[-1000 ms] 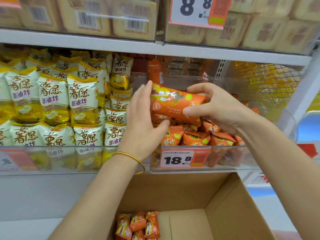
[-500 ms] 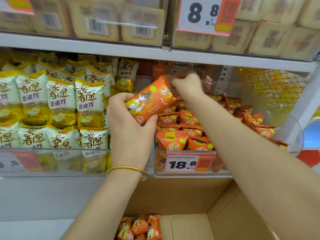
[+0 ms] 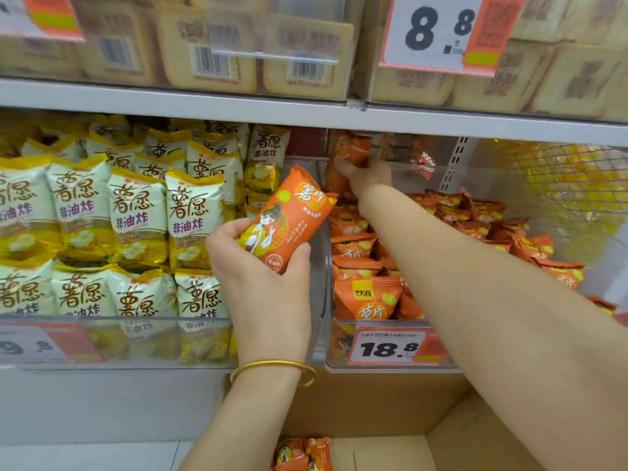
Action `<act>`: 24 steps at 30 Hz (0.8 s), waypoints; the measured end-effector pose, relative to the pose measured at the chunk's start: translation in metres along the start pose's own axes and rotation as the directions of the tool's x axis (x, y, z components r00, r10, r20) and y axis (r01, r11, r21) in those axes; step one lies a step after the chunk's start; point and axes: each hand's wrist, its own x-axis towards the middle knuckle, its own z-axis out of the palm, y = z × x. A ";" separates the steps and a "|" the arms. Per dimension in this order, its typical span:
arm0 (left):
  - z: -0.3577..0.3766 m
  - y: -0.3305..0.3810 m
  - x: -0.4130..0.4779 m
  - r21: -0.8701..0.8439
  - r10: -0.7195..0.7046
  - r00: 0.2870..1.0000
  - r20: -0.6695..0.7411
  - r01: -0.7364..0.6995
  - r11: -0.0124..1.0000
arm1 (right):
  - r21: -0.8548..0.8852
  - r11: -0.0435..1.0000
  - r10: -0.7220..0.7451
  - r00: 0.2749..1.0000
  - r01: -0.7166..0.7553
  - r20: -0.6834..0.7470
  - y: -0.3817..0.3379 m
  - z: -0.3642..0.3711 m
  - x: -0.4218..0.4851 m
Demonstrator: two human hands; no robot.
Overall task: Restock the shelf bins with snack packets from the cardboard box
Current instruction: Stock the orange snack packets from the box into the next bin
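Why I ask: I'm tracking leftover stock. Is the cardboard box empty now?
No, a few orange packets lie on the floor of the cardboard box at the bottom of the head view.

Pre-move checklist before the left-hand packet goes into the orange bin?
1. Grip: ok. The left hand holds the orange packet by its lower end, thumb and fingers curled round it.
2. Other hand free: cannot tell. The right hand is on an upright packet at the bin's back, blurred.
3. Entry path: not ok. The right forearm crosses the bin's opening.
4. Correct bin: ok. The clear bin with the 18.8 price tag holds orange packets.
5. Room: probably ok. There is space above the pile.
6. Stock: ok. The cardboard box shows boxed packets.
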 end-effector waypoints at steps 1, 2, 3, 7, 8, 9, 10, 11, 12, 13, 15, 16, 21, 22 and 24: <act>0.001 -0.002 0.001 0.004 0.002 1.000 -0.012 -0.002 1.000 | 0.059 0.998 0.020 0.999 -0.022 0.026 0.002 -0.004 0.001; 0.003 -0.004 0.002 0.015 0.008 1.000 -0.023 -0.007 1.000 | 0.103 0.994 0.036 0.998 -0.041 0.051 0.004 -0.009 0.000; 0.004 -0.005 0.002 0.024 0.010 0.999 -0.032 -0.009 1.000 | 0.140 0.989 0.045 0.996 -0.056 0.080 0.005 -0.014 0.001; 0.006 -0.010 0.003 0.013 -0.001 1.000 -0.025 0.002 1.000 | 0.185 0.983 -0.010 0.987 -0.021 0.162 0.009 -0.024 0.004; 0.007 -0.012 0.003 0.011 -0.007 1.000 -0.021 0.007 1.000 | 0.177 0.984 -0.027 0.986 -0.002 0.166 0.008 -0.024 0.003; 0.007 -0.013 0.004 0.012 -0.009 1.000 -0.022 0.010 1.000 | 0.158 0.987 -0.037 0.986 0.010 0.165 0.008 -0.023 0.002; 0.007 -0.014 0.004 0.026 -0.003 1.000 -0.027 0.004 1.000 | 0.120 0.992 -0.045 0.987 0.027 0.155 0.008 -0.021 0.000; 0.007 -0.016 0.004 0.041 0.005 0.999 -0.032 -0.004 0.999 | 0.059 0.997 -0.058 0.990 0.051 0.125 0.007 -0.019 -0.001; 0.008 -0.019 0.004 0.047 0.006 1.000 -0.030 -0.004 0.999 | -0.018 0.997 -0.076 0.994 0.078 0.077 0.006 -0.018 -0.001; 0.008 -0.021 0.004 0.044 -0.010 1.000 -0.023 0.011 0.999 | -0.088 0.991 -0.097 0.995 0.098 0.021 0.007 -0.016 -0.001; 0.008 -0.023 0.003 0.042 -0.048 0.999 -0.014 0.049 0.998 | -0.169 0.978 -0.129 0.990 0.118 -0.056 0.008 -0.014 -0.004; 0.009 -0.024 0.002 0.048 -0.056 0.998 -0.013 0.057 0.997 | -0.194 0.972 -0.148 0.987 0.132 -0.067 0.009 -0.013 -0.006; 0.009 -0.024 0.002 0.026 -0.070 0.998 -0.005 0.070 0.997 | -0.228 0.949 -0.209 0.976 0.217 0.058 0.011 -0.011 -0.015; 0.009 -0.023 0.002 0.024 -0.075 0.997 -0.002 0.075 0.997 | -0.233 0.945 -0.214 0.973 0.229 0.091 0.011 -0.011 -0.015; 0.009 -0.023 0.002 0.018 -0.078 0.997 0.003 0.078 0.997 | -0.263 0.933 -0.223 0.968 0.247 0.119 0.011 -0.011 -0.016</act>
